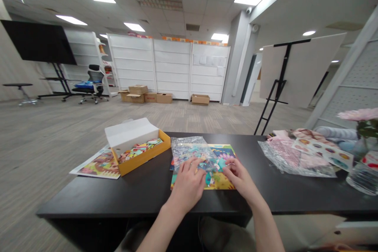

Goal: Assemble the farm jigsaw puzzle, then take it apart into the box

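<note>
A brightly coloured picture sheet (226, 183) lies on the black table in front of me. A crinkled clear plastic bag (189, 147) rests over its upper left part. My left hand (189, 183) lies on the lower edge of the bag, its fingers bent a little and apart. To the right, my right hand (239, 177) is over the sheet's right side, thumb and fingertips drawn together in a pinch. Whatever is between them is too small to make out. An open yellow box (144, 160) with colourful printed card pieces stands to the left.
Another picture sheet (99, 164) lies partly under the box at the left edge of the black table (141, 195). On the right are a plastic packet of pink fabric (291, 155), a sticker sheet (325, 151) and a glass vase (364, 175) with a pink flower.
</note>
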Demonstrator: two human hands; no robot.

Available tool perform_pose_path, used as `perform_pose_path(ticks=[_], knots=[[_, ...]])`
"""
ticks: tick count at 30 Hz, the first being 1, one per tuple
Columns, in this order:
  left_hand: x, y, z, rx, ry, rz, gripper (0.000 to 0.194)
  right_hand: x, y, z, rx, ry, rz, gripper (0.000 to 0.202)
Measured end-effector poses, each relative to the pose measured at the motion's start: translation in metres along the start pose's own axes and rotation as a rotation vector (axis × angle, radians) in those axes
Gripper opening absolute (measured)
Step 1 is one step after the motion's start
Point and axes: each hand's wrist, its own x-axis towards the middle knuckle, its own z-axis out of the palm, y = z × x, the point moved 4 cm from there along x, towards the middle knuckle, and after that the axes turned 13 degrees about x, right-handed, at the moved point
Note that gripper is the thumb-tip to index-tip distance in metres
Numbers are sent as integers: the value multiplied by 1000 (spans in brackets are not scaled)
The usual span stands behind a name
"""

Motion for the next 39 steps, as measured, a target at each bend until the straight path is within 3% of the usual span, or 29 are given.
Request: perform_pose_path(ticks=[5,10,12,16,18,24,29,35,37,39], knots=[[-6,-36,3,101,-70,-184,23,6,-2,4,-129,203,-107,40],[-9,-54,15,-46,-118,-267,54,3,-19,16,-184,428,-174,37],[-8,-54,17,-109,-114,-291,60,4,-19,28,-159,375,-141,35],[-5,-50,17,-160,-108,-307,66,10,-7,63,-110,76,-26,34],[-6,-48,18,-155,-102,-296,68,14,1,79,-121,-12,8,34],[-14,-46,19,-115,-91,-256,73,31,11,106,-158,-77,-72,36],[-17,-44,14,-37,-100,-220,70,26,6,92,-211,-33,-81,45],[-8,-28,-17,-43,-3,-117,35,7,1,40,-462,74,-10,28],[-6,-19,-21,-89,-59,-33,20,3,3,30,-534,44,26,25],[-7,-12,-17,-96,-160,56,19,0,4,28,-558,-11,45,24]])
